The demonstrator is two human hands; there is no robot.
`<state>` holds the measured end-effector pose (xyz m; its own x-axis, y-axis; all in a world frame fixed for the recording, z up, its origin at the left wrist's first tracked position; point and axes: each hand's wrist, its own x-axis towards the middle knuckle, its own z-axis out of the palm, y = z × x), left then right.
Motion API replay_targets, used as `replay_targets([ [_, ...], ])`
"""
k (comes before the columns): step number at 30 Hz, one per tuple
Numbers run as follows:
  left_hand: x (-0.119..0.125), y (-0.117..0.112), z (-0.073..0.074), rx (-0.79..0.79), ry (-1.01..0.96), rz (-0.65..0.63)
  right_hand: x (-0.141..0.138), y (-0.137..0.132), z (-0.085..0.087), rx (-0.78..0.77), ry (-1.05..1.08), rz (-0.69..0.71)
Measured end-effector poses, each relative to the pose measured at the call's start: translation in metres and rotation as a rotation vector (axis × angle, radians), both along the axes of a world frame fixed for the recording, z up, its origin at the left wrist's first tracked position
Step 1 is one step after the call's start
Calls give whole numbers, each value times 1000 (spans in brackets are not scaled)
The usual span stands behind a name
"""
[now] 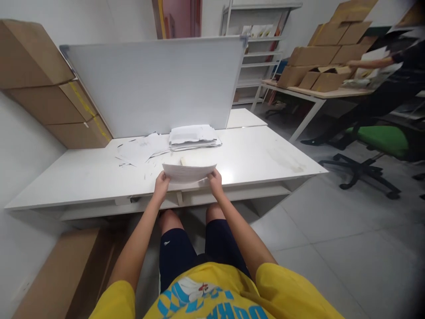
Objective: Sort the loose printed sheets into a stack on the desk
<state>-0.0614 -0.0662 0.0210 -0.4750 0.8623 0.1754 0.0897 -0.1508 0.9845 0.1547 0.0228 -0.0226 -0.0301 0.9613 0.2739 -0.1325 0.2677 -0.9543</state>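
A white sheet of paper [189,173], or a thin sheaf, is stretched between my hands at the desk's front edge; how many sheets it has I cannot tell. My left hand [161,185] pinches its left end, and my right hand [214,181] grips the right end. Behind it on the white desk [255,155] lies a thick stack of papers [192,135]. Loose, torn-looking sheets [142,147] spread to the left of that stack. A small yellowish object [182,161] shows just past the paper's upper edge.
A whiteboard [149,84] stands along the desk's back. Cardboard boxes [33,57] are piled at the left, with a large carton [56,270] on the floor. To the right are a green chair [381,139], a table with boxes [312,55] and a person [395,84] beside it.
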Motion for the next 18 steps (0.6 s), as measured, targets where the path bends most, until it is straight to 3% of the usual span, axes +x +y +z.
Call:
replay_targets([
  [5, 17, -25, 31, 134, 0, 74, 13, -14, 6, 8, 21, -9],
  [9, 27, -47, 42, 105, -102, 73, 35, -32, 6, -130, -8, 27],
  [14, 23, -43, 22, 20, -214, 129, 73, -38, -5, -290, -65, 70],
  [18, 21, -17, -2, -75, -92, 87, 99, -21, -9, -362, -64, 11],
])
